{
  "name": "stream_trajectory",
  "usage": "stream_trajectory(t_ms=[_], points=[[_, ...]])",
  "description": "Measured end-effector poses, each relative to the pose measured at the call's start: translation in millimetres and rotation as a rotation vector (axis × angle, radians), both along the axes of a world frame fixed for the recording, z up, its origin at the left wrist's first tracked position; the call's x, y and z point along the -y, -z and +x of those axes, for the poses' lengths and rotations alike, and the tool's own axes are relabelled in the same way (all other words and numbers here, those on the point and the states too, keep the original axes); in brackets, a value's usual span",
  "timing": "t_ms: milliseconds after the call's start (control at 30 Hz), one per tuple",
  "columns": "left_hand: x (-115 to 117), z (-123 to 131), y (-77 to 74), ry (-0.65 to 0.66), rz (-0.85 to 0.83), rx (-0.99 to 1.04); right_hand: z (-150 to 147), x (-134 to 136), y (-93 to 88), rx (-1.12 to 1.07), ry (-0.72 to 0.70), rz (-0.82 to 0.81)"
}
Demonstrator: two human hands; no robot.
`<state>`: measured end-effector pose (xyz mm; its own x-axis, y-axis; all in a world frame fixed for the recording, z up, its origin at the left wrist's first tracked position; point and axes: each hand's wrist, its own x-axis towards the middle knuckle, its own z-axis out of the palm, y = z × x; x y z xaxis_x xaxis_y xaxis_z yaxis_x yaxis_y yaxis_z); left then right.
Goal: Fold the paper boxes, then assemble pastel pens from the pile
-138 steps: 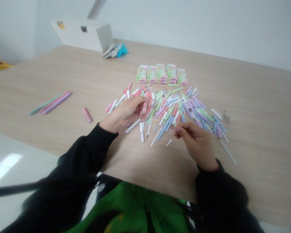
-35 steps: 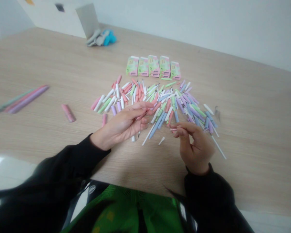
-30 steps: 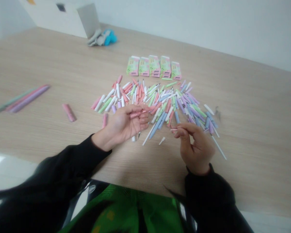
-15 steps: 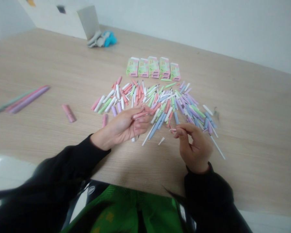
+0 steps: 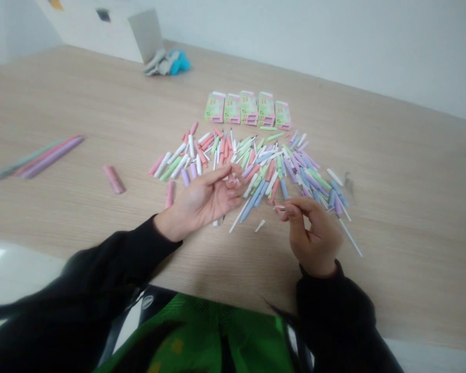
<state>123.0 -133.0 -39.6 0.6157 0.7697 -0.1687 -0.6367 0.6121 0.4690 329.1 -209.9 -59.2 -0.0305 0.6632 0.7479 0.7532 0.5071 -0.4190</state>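
Note:
My left hand (image 5: 212, 199) is palm up over the near edge of the pen pile, fingers curled round a pink pen part (image 5: 233, 180). That part now shows nearly end-on, mostly covered by the fingers. To the right, my right hand (image 5: 312, 230) pinches a small slim piece (image 5: 278, 207) with a light, shiny tip between thumb and forefinger; its exact kind is too small to tell. Both hands are apart. Beyond them spreads a pile of pen parts (image 5: 264, 160) in pink, white, green, blue and purple. A little white piece (image 5: 260, 226) lies between the hands.
Several small green and pink boxes (image 5: 248, 108) stand in a row behind the pile. Left on the table (image 5: 101, 223) are a pink cylinder (image 5: 114, 180) and long pastel sticks (image 5: 42, 158). Grey and blue gloves (image 5: 169, 63) lie by a white box (image 5: 145, 36) at the back.
The pink pen part in my left hand has turned from lying along the fingers to nearly end-on, and the fingers have shifted. My right hand keeps its pinch almost unmoved.

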Motion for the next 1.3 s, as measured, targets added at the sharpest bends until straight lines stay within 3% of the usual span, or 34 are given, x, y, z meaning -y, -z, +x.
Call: stream_trajectory(t_ms=[300,800,1300], points=[[5.6,-2.6,-7.9,0.083,0.059,0.013,-1.8,-0.5,-2.5,0.018,-0.003,0.018],[6.3,-1.5,-6.1,0.181,0.09,-0.05,-1.5,1.0,-4.7,0.012,-0.028,0.012],[6.9,-1.0,-2.7,0.18,0.128,-0.026,-2.2,1.3,-6.1,0.007,-0.036,0.02]])
